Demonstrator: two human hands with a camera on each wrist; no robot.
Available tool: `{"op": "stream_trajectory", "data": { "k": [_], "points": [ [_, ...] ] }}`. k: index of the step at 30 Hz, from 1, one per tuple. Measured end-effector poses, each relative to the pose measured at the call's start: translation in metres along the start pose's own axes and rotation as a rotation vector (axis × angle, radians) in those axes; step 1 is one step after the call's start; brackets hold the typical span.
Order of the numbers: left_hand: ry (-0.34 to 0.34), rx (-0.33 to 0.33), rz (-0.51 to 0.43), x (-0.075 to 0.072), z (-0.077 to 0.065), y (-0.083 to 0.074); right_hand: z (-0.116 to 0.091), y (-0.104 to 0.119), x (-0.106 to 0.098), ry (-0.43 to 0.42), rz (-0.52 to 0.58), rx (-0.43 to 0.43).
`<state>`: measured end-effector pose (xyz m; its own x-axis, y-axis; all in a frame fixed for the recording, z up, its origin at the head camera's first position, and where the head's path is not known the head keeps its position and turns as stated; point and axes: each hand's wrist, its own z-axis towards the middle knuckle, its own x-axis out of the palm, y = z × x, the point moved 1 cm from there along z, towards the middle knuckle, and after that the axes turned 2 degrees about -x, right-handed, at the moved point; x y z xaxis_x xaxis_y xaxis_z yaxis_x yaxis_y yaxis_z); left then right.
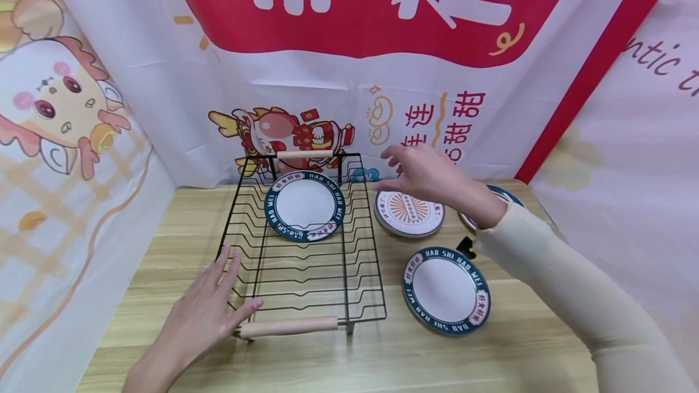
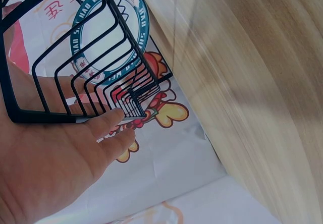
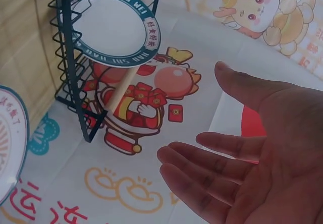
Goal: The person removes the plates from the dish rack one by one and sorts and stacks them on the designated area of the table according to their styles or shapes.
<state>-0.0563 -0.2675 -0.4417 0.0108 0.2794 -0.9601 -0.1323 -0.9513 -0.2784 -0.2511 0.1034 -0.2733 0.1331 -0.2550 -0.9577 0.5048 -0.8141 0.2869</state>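
A black wire dish rack (image 1: 345,265) with pale wooden handles stands on the table. One white plate with a dark teal lettered rim (image 1: 306,206) leans upright in its far end. My left hand (image 1: 199,305) rests at the rack's near left corner, fingers spread and fairly straight along the side wires; the left wrist view shows fingers on both sides of the lower frame bar (image 2: 45,117). My right hand (image 1: 428,174) hovers beyond the rack's far right corner, its fingers extended and apart, with nothing in the palm (image 3: 282,158).
Right of the rack lies a teal-rimmed plate (image 1: 445,290). Behind it are white plates with an orange sunburst print (image 1: 406,214) and another blue-rimmed plate (image 1: 505,193), partly hidden by the right forearm. A small black object (image 1: 466,247) lies between them. Printed cloth (image 1: 349,71) hangs behind the table.
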Motion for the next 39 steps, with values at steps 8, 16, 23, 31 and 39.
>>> {"op": "stream_trajectory", "data": {
  "k": [8, 16, 23, 31, 39],
  "points": [
    [-0.007, -0.003, 0.001, 0.0, -0.001, 0.002, 0.031, 0.012, 0.011, 0.023, -0.003, -0.066],
    [-0.002, -0.01, -0.012, 0.001, -0.001, 0.003, 0.065, 0.025, 0.035, 0.046, -0.082, -0.115],
    [-0.005, -0.013, -0.009, 0.001, -0.001, 0.002, 0.093, 0.033, 0.061, 0.104, -0.101, -0.134],
    [-0.013, -0.008, -0.001, 0.001, 0.0, 0.001, 0.114, 0.038, 0.087, 0.187, -0.119, -0.104],
    [-0.015, -0.006, -0.005, 0.0, -0.001, 0.0, 0.124, 0.042, 0.104, 0.217, -0.068, -0.071]
  ]
}}
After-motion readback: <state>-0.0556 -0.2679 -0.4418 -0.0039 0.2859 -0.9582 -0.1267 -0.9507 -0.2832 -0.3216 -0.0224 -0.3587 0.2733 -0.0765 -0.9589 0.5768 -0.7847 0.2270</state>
